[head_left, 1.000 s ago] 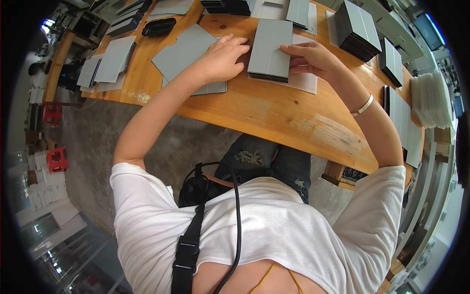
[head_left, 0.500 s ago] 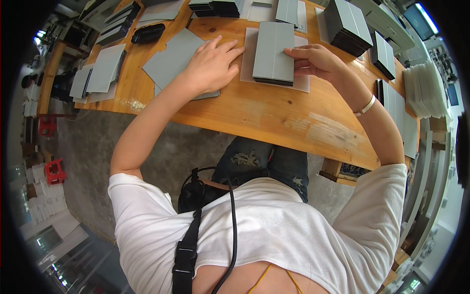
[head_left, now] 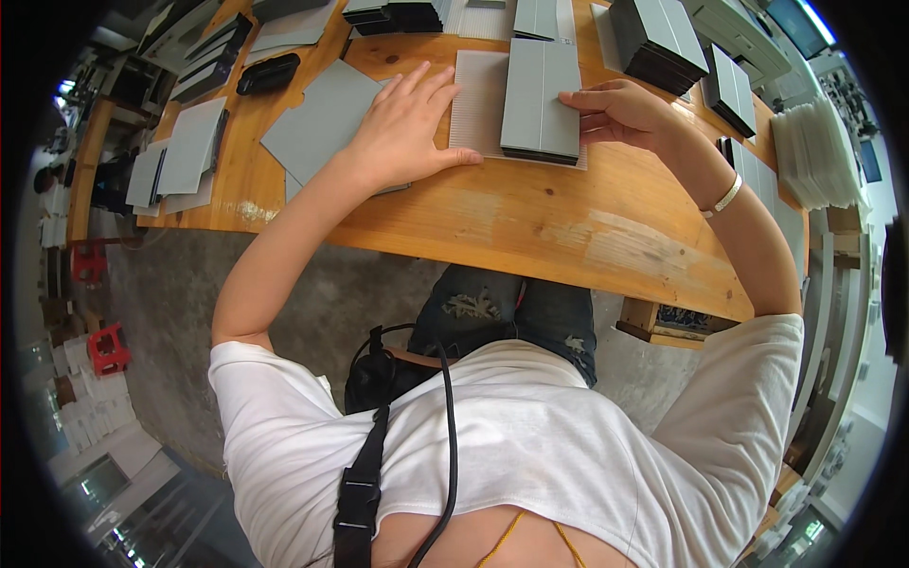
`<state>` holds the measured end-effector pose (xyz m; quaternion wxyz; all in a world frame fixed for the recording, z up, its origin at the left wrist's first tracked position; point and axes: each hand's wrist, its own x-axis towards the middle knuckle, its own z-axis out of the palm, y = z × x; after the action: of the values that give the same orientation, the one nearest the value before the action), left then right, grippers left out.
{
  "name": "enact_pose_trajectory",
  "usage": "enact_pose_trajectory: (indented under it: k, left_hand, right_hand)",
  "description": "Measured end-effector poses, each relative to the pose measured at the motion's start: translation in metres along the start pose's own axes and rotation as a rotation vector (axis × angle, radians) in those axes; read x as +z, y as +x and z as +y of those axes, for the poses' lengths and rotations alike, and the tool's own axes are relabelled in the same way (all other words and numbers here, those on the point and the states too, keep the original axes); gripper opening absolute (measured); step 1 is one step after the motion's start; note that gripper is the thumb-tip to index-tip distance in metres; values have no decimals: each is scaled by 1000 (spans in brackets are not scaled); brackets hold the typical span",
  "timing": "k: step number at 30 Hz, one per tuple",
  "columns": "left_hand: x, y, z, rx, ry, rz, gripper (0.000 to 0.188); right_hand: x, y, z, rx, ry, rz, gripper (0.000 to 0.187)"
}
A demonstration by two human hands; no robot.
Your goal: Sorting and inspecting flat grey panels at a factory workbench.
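Observation:
A short stack of grey rectangular panels (head_left: 540, 99) with dark edges lies on a pale ribbed sheet (head_left: 478, 109), more of which shows on the stack's left. My right hand (head_left: 627, 115) grips the stack's right edge, thumb on top and fingers curled against the side. My left hand (head_left: 405, 128) is open, its fingers spread and pointing away from me. It is over the right part of larger grey sheets (head_left: 317, 123) and the bare wood beside them, with the thumb stretched toward the ribbed sheet. The hand partly hides the grey sheets.
More stacks of grey panels (head_left: 663, 38) stand at the back right of the wooden table (head_left: 530, 213). A black case (head_left: 268, 74) lies back left, near pale boards (head_left: 189, 156). White sheets (head_left: 816, 161) are piled at the right. An open drawer (head_left: 663, 322) sits below the front edge.
The panel stack has shifted right on the ribbed sheet along with my right hand, uncovering more of the sheet's left side. My left thumb has spread outward to the right.

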<state>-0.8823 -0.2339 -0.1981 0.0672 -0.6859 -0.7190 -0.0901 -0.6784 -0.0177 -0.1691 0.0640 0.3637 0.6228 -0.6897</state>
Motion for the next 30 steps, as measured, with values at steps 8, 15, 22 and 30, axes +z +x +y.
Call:
enact_pose_trajectory:
  k: [8,15,22,30]
  left_hand:
    - [-1,3,-4,91,-13,-86,74]
    - [1,-2,-7,80,-1,-72,71]
    - [-50,-33,-58,-188,-422,72,49]
    - [-31,-126,-106,-248,117,-60,56]
  right_hand:
    - [4,-12,-7,-53,70,36,40]
    - [6,-21,-21,-37,-99,85,42]
    - [-15,-32,-32,-93,-618,312,42]
    - [118,-20,-38,-793,-889,72,19]
